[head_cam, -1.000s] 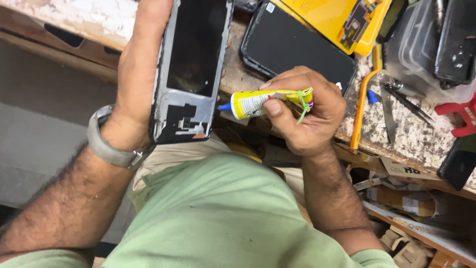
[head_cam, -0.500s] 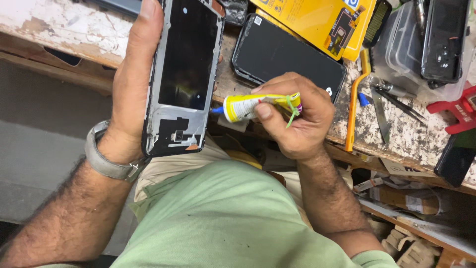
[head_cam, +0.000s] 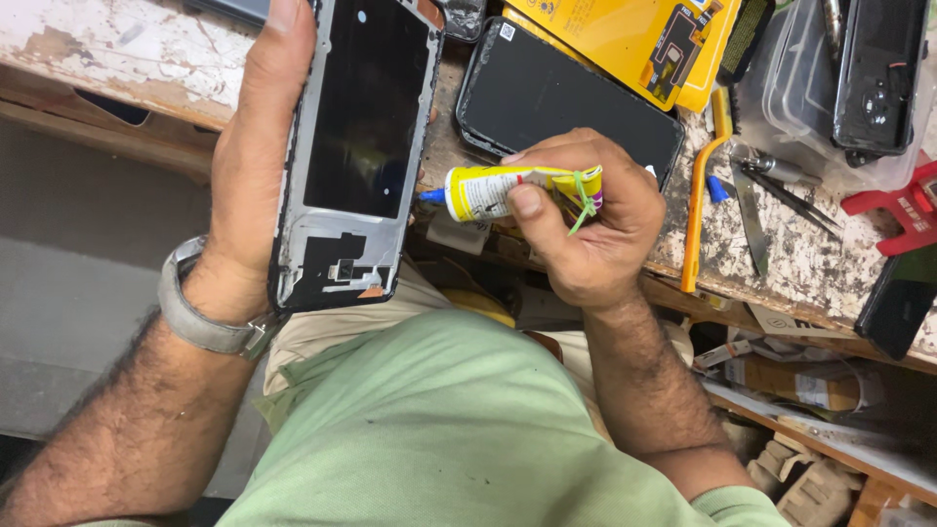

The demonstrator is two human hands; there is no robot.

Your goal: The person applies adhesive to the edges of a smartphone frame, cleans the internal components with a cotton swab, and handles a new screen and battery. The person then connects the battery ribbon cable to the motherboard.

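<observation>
An opened phone frame [head_cam: 353, 156] is held upright in the upper left of the frame, clasped along its left edge by the left hand [head_cam: 252, 166], whose thumb runs up beside the dark inner panel. A grey watch band [head_cam: 200, 317] is worn on that wrist. In the centre, a small yellow glue tube [head_cam: 493, 190] is gripped firmly by the right hand [head_cam: 586, 229], with the thumb pressed on the tube's body and the fingers curled around its crimped end. The tube's blue nozzle is pointed left and is brought right up to the right edge of the phone frame. Behind the right hand, a black phone [head_cam: 561, 98] is laid flat on the worn workbench [head_cam: 107, 49], with a yellow box [head_cam: 625, 34] above it. An orange pry tool [head_cam: 698, 200] and metal tweezers [head_cam: 786, 190] are seen to the right, near a red clamp [head_cam: 903, 210] at the right edge.
</observation>
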